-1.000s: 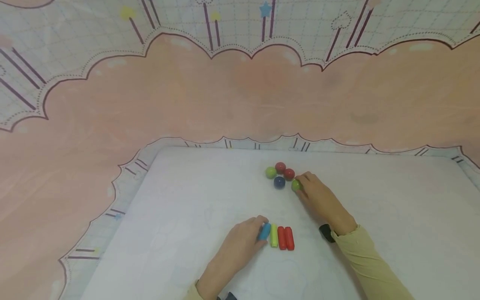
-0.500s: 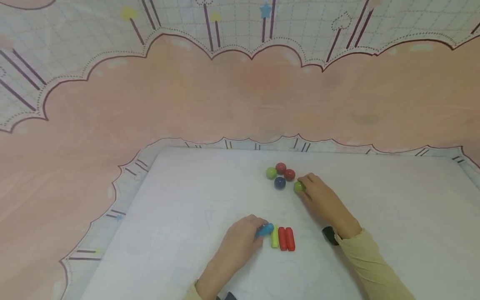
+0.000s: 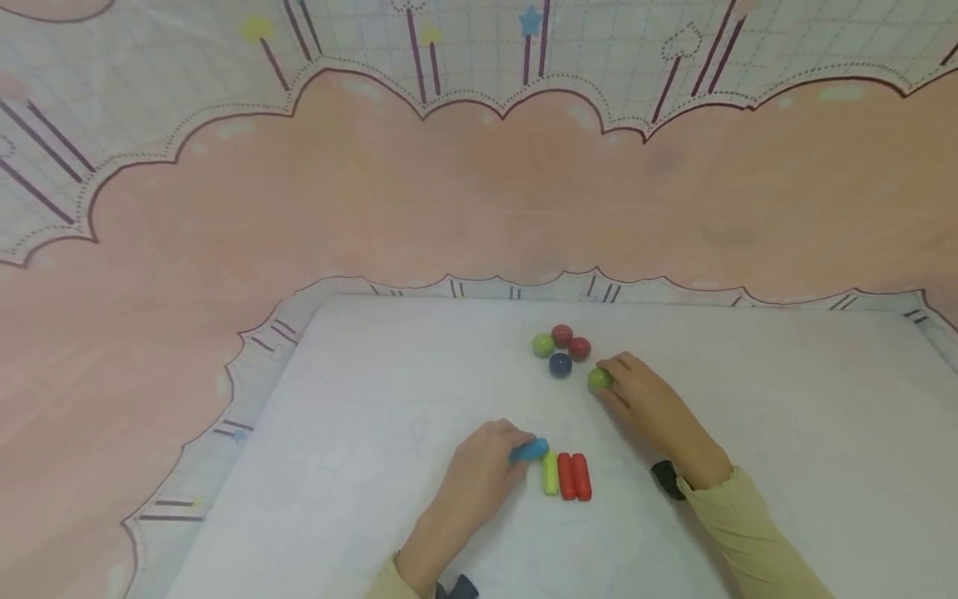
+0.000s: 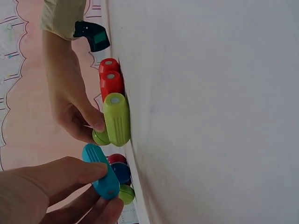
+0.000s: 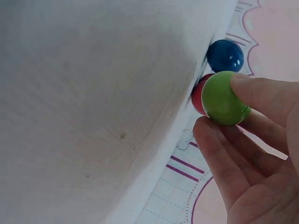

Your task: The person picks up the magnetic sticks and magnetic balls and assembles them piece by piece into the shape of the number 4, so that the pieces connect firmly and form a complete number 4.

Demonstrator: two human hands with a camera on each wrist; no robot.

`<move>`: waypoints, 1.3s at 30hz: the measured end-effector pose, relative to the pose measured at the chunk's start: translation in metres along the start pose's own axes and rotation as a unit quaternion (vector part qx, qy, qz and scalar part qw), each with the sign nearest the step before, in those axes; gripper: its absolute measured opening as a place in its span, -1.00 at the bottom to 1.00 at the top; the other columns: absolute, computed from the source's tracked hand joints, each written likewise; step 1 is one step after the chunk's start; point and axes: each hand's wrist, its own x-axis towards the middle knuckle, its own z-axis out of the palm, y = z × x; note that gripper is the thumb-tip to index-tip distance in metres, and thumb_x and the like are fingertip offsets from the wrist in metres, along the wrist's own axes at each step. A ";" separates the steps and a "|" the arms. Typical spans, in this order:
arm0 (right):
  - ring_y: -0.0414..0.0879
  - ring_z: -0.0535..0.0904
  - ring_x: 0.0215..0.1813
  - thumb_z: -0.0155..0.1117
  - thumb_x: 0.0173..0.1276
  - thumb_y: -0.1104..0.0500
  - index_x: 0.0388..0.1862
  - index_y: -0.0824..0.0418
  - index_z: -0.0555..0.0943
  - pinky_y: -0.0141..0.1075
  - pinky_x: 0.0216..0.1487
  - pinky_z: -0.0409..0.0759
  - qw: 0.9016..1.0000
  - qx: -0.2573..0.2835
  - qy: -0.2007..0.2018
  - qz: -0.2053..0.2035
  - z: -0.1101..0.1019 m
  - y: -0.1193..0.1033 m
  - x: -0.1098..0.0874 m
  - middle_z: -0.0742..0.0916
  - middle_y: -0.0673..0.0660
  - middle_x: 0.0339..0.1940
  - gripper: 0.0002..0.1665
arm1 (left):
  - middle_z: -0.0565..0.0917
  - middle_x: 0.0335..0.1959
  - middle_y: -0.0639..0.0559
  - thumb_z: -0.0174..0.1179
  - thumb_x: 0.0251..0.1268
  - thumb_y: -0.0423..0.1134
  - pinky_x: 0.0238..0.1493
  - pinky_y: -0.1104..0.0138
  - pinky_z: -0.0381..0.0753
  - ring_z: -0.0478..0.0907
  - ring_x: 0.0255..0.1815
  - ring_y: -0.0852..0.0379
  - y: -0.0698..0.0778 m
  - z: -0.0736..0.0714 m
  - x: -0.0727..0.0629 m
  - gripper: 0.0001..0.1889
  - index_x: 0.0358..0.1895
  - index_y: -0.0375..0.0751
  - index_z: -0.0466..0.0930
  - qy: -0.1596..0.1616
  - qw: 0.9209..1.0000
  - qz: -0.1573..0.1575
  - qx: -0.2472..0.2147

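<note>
My left hand [image 3: 479, 470] pinches a short blue magnetic stick [image 3: 530, 450] between thumb and fingers. In the left wrist view the grooved blue stick [image 4: 100, 172] tilts, with a grey disc at its lower end. Right beside it on the table, a yellow-green stick [image 3: 550, 473] and two red sticks [image 3: 575, 477] lie in a row. My right hand [image 3: 654, 412] holds a green ball [image 3: 599, 379] by thumb and fingertips; the right wrist view shows this glossy ball [image 5: 223, 99] with the fingers partly round it.
Behind the held ball, a loose cluster has two red balls [image 3: 580, 349], a dark blue ball [image 3: 560, 365] and another green ball [image 3: 543, 345]. The white tabletop [image 3: 389, 374] ends at a patterned border, and a peach cloud-print backdrop [image 3: 449, 200] rises behind.
The blue stick has turned from nearly lengthwise to crosswise and moved slightly away from me with my left hand. My right hand has drawn the green ball back and rightward from the cluster.
</note>
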 end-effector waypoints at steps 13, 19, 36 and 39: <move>0.05 0.61 0.00 0.33 0.37 0.22 0.13 0.39 0.58 -0.03 0.13 0.63 0.999 -0.007 0.021 -0.027 0.000 -0.001 -0.010 0.66 0.20 -0.03 -0.59 | 0.72 -0.15 0.07 0.40 0.20 -0.30 0.01 0.30 0.67 0.63 -0.06 0.13 -0.001 -0.002 0.009 -0.70 0.02 -0.13 0.73 0.007 1.000 0.005 0.005; 0.06 0.62 0.02 0.35 0.36 0.21 0.13 0.38 0.59 -0.03 0.13 0.64 0.999 -0.013 0.017 -0.029 0.001 -0.004 -0.015 0.66 0.21 -0.01 -0.59 | 0.72 -0.11 0.06 0.38 0.23 -0.29 0.06 0.30 0.66 0.63 -0.02 0.13 -0.002 -0.003 0.013 -0.68 0.06 -0.12 0.71 0.013 1.000 0.010 0.007; 0.03 0.63 0.00 0.45 0.27 0.20 0.11 0.32 0.61 -0.07 0.08 0.67 0.999 -0.009 0.022 -0.044 -0.003 -0.012 -0.022 0.67 0.17 -0.02 -0.55 | 0.71 -0.12 0.06 0.40 0.22 -0.27 0.08 0.32 0.65 0.62 -0.03 0.14 -0.002 -0.007 0.030 -0.67 0.06 -0.11 0.71 0.018 0.999 0.025 0.019; 0.02 0.64 0.00 0.45 0.27 0.19 0.10 0.30 0.61 -0.08 0.07 0.68 0.999 -0.008 0.018 -0.042 -0.002 -0.014 -0.023 0.67 0.16 -0.02 -0.55 | 0.71 -0.11 0.06 0.40 0.22 -0.27 0.10 0.31 0.65 0.62 -0.02 0.14 -0.002 -0.008 0.033 -0.66 0.08 -0.11 0.70 0.015 0.999 0.031 0.024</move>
